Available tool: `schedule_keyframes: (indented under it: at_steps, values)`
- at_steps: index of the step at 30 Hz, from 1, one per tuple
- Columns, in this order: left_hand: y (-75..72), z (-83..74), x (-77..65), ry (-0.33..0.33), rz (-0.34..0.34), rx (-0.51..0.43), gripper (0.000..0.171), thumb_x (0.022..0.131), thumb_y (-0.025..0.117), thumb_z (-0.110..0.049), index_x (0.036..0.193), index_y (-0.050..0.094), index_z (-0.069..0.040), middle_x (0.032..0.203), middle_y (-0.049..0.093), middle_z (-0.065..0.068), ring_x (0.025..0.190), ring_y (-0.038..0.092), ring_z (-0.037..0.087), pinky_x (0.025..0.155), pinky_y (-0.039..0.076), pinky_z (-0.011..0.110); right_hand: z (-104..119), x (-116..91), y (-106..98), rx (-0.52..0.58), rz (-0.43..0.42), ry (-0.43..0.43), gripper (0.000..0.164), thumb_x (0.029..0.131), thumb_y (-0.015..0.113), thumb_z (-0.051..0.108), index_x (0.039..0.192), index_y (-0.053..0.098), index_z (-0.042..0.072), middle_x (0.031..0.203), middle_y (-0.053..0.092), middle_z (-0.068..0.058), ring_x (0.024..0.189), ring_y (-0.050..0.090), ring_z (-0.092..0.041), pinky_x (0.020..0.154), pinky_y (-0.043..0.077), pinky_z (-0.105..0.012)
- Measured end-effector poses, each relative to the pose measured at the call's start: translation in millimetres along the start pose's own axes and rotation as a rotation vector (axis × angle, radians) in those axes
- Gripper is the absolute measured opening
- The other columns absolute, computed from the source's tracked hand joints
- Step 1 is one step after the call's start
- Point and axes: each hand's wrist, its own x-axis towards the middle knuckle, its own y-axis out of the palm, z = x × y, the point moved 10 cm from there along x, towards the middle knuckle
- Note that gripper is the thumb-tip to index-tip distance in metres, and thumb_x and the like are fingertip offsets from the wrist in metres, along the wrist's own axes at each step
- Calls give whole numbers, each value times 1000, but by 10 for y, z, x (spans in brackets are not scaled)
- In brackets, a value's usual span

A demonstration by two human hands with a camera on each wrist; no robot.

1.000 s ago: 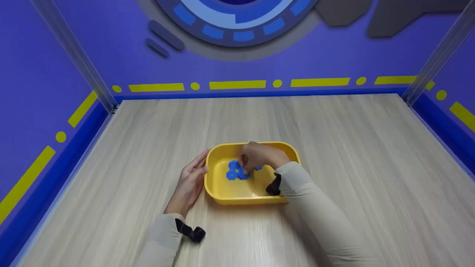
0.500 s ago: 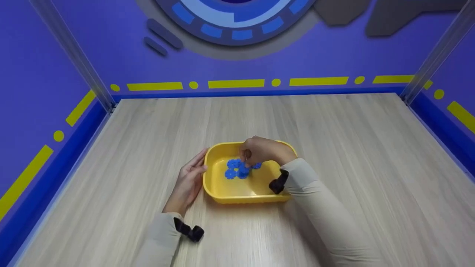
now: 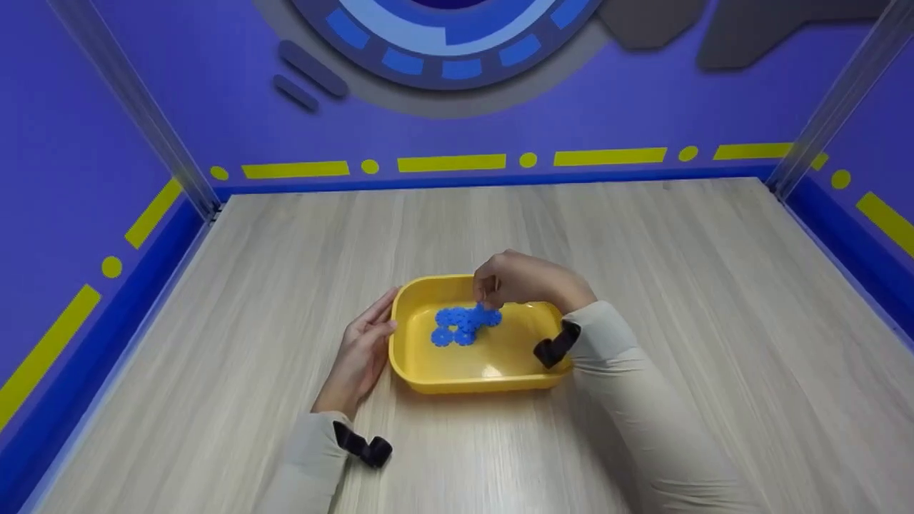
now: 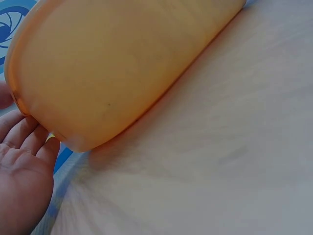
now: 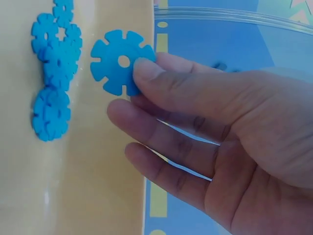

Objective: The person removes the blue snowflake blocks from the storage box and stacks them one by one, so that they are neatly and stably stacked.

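Between thumb and fingertips, my right hand (image 5: 195, 117) pinches a blue notched disc (image 5: 117, 44) with a round hole, held flat toward the camera. In the head view this right hand (image 3: 528, 278) is over the far right part of a yellow tub (image 3: 493, 385). Several more blue discs (image 3: 443, 336) lie together on the tub's floor, some overlapping. My left hand (image 3: 364, 353) is at the tub's left side, its fingers straight along the outer wall and its thumb tip at the rim. The left wrist view shows the open palm (image 4: 24, 171) and fingertips against the tub's wall (image 4: 122, 73).
The tub stands on a wooden table (image 3: 321, 250) near its front middle. Blue-purple panels (image 3: 457, 128) with yellow marks rise behind the table and along both sides. Each sleeve carries a black wrist camera, such as the left one (image 3: 375, 451).
My right hand has moved up and to the right from the group of discs, toward the tub's far rim. More discs now show. My left hand stays at the tub's side.
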Motion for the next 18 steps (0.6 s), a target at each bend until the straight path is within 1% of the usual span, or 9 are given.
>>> schedule_keyframes:
  at_steps: [4, 8, 11, 15, 18]
  values:
    - [5, 3, 1, -3, 5, -1, 59, 92, 46, 5, 149, 30, 1, 157, 27, 14, 144, 29, 23, 113, 35, 31, -45, -75, -73, 19, -35, 5, 9, 86, 67, 3, 89, 72, 10, 83, 70, -1, 75, 64, -20, 69, 54, -26]
    - [6, 7, 7, -3, 5, 0, 59, 92, 46, 5, 148, 30, 2, 157, 28, 14, 144, 29, 23, 112, 35, 30, -109, -164, -142, 50, -71, 20, 8, 87, 67, 5, 91, 71, 10, 87, 71, -1, 78, 66, -19, 72, 57, -28]
    - [8, 16, 11, -8, 8, 5, 59, 92, 46, 5, 149, 30, 1, 157, 27, 13, 144, 29, 23, 112, 36, 30, -159, -237, -200, 50, -106, 20, 8, 88, 66, 5, 93, 72, 9, 89, 72, -3, 78, 65, -15, 75, 59, -31]
    - [-3, 18, 7, -13, 2, 9, 59, 92, 48, 4, 149, 31, -1, 158, 28, 12, 144, 29, 22, 112, 36, 31, -230, -340, -283, 52, -164, 22, 9, 89, 65, 5, 94, 72, 8, 91, 72, -5, 80, 65, -17, 77, 59, -33]
    - [-21, 25, 0, -16, -8, 22, 58, 93, 48, 3, 149, 32, -2, 157, 29, 11, 144, 30, 22, 113, 35, 32, -306, -417, -331, 61, -208, 43, 10, 89, 65, 6, 94, 73, 8, 92, 72, -5, 80, 65, -18, 78, 59, -34]
